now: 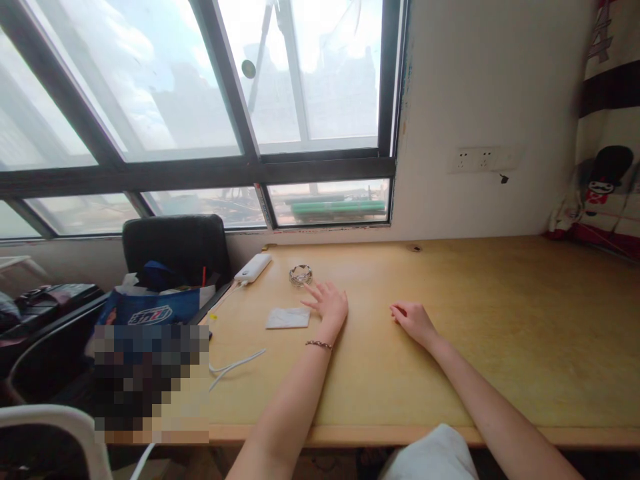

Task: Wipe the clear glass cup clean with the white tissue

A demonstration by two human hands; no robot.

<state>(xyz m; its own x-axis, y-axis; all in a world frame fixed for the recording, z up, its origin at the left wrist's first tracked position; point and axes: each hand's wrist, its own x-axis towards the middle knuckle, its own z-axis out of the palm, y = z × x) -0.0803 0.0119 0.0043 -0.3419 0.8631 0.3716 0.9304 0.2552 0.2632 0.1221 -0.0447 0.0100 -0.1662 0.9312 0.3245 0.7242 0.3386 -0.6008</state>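
Lying toward the left of the tabletop [500, 333], a round openwork ring [301, 281] was seen just past the fingertips of the left hand [327, 303]. The left fingers were spread and released; whether the ring was touched could not be told. A flat pale packet [288, 319] was placed just left of that hand, contents not visible. The left wrist was circled by a thin bracelet [319, 344]. The right hand [413, 321] was rested on the tabletop, well apart from the ring, fingers loosely curled; whether anything was gripped inside could not be told.

Near the tabletop's left edge, a white device [255, 268] was laid with a cable plugged in; a white cable end [237, 363] was left loose nearer the person. Main container: a printed blue bag [150, 315], set in front of a black chair back [173, 240]. Its top was crammed with dark blue and whitish items, not identifiable, and its lower part was hidden by pixelation.
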